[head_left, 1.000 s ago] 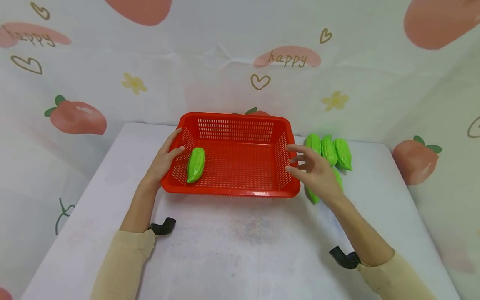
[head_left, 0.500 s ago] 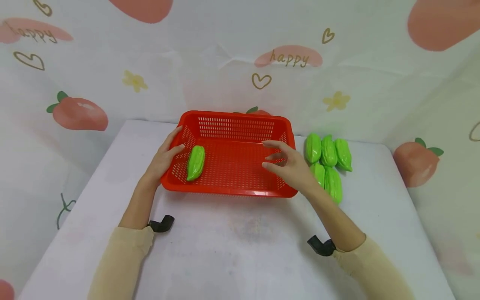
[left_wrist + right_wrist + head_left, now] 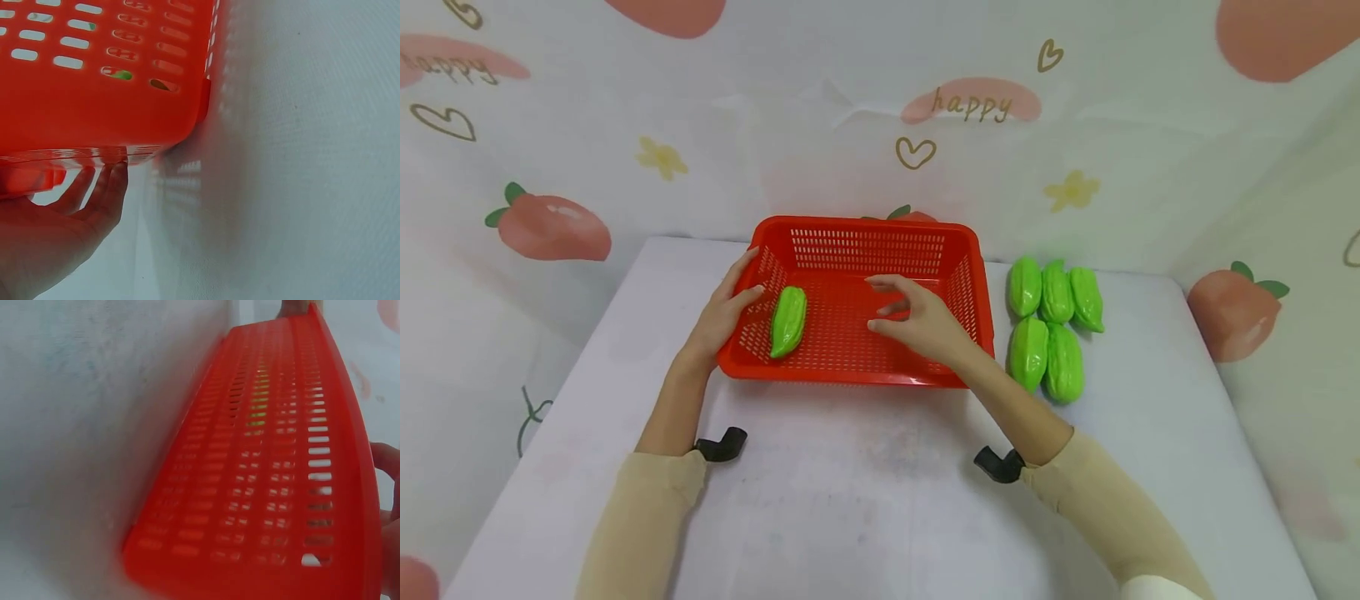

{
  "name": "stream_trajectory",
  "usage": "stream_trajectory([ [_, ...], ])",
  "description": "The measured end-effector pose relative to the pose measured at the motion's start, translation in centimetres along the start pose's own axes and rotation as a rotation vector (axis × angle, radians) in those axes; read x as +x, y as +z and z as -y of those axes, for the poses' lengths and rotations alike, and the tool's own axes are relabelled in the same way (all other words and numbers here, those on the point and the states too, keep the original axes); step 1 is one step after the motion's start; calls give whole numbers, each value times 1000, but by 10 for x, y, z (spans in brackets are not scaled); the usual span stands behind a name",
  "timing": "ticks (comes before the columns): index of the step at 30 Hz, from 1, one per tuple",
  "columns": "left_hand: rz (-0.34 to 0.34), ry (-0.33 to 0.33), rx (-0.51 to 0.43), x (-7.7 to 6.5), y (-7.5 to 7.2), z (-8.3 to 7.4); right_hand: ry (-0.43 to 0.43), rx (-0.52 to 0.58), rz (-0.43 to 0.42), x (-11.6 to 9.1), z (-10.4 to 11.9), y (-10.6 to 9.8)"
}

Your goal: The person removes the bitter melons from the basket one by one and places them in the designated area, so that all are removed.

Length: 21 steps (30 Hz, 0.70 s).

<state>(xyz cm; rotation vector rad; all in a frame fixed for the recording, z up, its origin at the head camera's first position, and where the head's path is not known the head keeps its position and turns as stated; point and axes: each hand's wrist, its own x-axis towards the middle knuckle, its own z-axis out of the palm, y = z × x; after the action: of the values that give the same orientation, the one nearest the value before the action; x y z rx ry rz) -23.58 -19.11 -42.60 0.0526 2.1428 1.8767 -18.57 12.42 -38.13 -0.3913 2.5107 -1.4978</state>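
A red slotted plastic basket (image 3: pixel 850 377) stands on the white table. Inside, near its left end, lies one glossy green ridged fruit (image 3: pixel 788 322) that looks like a star fruit. My left hand (image 3: pixel 717 323) holds the basket's left rim, thumb over the edge; in the left wrist view its fingers (image 3: pixel 111 194) lie against the outer wall. Above the right half of the basket floor hovers my right hand (image 3: pixel 921 323), fingers apart and slightly bent, with nothing in them. The right wrist view shows the basket's slotted side (image 3: pixel 250 469), part of that hand at the right edge.
Several more green ridged fruits (image 3: pixel 1028 354) lie in two rows on the table right of the basket. Behind the table hangs a white cloth (image 3: pixel 835 150) printed with peaches, hearts and flowers. Bare tabletop (image 3: pixel 850 483) extends in front of the basket.
My right hand has moved left from the basket's right rim to over its interior, uncovering the fruits on the right. The left hand stays at the left rim; the fruit inside lies still.
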Motion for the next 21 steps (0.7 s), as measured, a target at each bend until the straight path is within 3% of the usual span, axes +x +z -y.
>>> stream_trajectory([
  [21, 4, 17, 15, -1, 2, -2, 122, -14, 180, 43, 19, 35],
])
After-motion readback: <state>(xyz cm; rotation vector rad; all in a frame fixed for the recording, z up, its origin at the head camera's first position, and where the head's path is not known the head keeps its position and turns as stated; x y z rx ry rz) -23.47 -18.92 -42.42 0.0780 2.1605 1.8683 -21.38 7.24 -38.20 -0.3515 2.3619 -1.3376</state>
